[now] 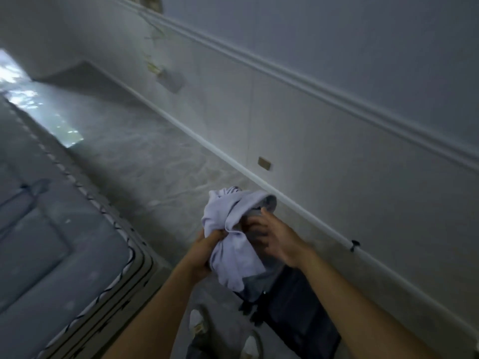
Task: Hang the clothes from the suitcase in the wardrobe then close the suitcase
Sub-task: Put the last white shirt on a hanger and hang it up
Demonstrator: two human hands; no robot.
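Note:
A crumpled white garment [233,229] is bunched between both hands at the lower middle of the head view. My left hand [207,244] grips its lower left side in a fist. My right hand [274,237] holds its right side, fingers tucked into a fold. Below the hands a dark suitcase [298,314] lies on the floor beside the wall; whether it is open or closed I cannot tell. The view is blurred and tilted. No wardrobe shows.
A bed with a grey mattress [51,242] fills the left side. A white panelled wall [337,125] with a baseboard runs along the right. Pale floor [145,156] stretches between them. My feet in light shoes [197,320] stand at the bottom.

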